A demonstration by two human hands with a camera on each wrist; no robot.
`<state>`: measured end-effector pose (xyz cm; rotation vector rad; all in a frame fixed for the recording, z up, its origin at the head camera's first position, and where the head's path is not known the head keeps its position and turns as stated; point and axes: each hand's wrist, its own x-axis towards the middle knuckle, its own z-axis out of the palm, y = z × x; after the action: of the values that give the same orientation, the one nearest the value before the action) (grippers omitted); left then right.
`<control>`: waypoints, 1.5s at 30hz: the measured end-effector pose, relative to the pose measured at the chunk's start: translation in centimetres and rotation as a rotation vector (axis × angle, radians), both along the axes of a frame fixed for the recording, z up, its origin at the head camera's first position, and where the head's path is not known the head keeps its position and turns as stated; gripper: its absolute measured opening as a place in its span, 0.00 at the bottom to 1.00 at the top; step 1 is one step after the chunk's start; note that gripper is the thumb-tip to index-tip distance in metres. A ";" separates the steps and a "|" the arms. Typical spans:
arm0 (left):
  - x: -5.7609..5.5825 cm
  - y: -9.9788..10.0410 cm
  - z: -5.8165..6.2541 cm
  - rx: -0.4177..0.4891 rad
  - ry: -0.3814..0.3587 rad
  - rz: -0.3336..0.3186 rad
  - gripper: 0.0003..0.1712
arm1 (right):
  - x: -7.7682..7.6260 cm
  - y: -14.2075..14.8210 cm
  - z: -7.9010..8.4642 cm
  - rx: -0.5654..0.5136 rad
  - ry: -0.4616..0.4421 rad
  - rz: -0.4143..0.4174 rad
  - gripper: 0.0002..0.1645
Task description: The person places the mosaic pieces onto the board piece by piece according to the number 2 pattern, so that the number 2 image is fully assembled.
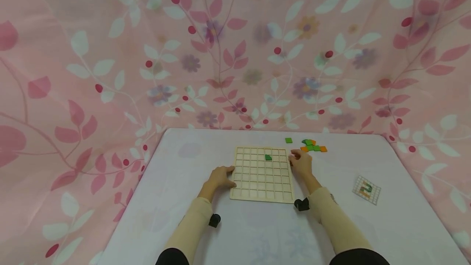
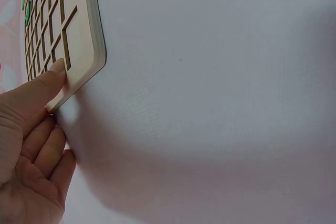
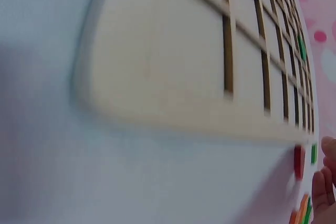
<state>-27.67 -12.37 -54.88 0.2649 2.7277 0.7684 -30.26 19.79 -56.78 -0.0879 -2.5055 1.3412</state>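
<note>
Displacement of the flat green tile (image 1: 268, 157) is risked if the pale square wooden board (image 1: 258, 177), pinched by the left hand (image 1: 220, 176), is bumped by the right hand (image 1: 302, 164), grip unclear.

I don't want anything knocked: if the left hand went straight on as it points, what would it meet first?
The wooden grid board: the left hand is touching its left edge, thumb on top.
</note>
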 end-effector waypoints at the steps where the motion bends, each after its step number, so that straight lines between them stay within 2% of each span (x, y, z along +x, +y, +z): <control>1: 0.0 0.0 0.0 0.001 -0.001 0.001 0.42 | 0.1 0.7 -0.1 0.015 0.000 -0.027 0.16; 3: 0.1 0.1 0.2 -0.013 0.007 0.000 0.42 | 0.1 2.0 -0.5 0.039 0.011 -0.076 0.16; 6: 0.2 0.2 0.5 -0.037 0.019 -0.006 0.42 | 0.2 3.6 -1.0 0.058 -0.022 -0.119 0.17; 9: 0.3 0.2 0.6 -0.046 0.017 -0.005 0.42 | 0.3 4.5 -1.3 0.062 -0.072 -0.114 0.18; 12: 0.4 0.2 0.6 -0.034 0.003 0.003 0.42 | 0.3 4.9 -1.4 0.078 -0.093 -0.076 0.19; 15: 0.5 0.2 0.6 -0.019 -0.004 0.011 0.42 | 0.1 4.9 -1.4 0.115 -0.061 -0.048 0.18; 17: 0.5 0.1 0.5 -0.018 0.001 0.007 0.41 | -0.3 4.8 -1.5 0.162 -0.005 -0.037 0.16; 21: 0.5 0.1 0.4 -0.014 0.011 -0.001 0.41 | -0.8 5.0 -1.3 0.303 0.042 -0.037 0.15; 23: 0.5 0.1 0.4 -0.010 0.012 -0.001 0.41 | -1.0 5.3 -1.1 0.381 0.001 -0.023 0.17; 25: 0.4 0.1 0.3 -0.009 0.012 -0.001 0.42 | -1.1 5.6 -0.7 0.447 -0.082 0.011 0.20; 30: 0.5 0.1 0.4 -0.004 0.008 0.001 0.42 | -1.7 6.7 0.1 0.510 -0.323 0.113 0.28; 33: 0.5 0.2 0.4 0.004 0.006 -0.001 0.42 | -2.2 7.2 0.4 0.540 -0.423 0.163 0.29; 38: 0.4 0.1 0.3 0.003 0.002 0.003 0.42 | -2.6 7.6 1.1 0.573 -0.521 0.215 0.30; 45: 0.6 0.0 0.3 -0.011 0.003 0.014 0.43 | -3.1 7.5 2.3 0.583 -0.586 0.262 0.32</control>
<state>-27.11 -12.33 -54.54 0.2446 2.7390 0.7573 -33.32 27.29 -54.48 -0.0264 -3.4057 0.6579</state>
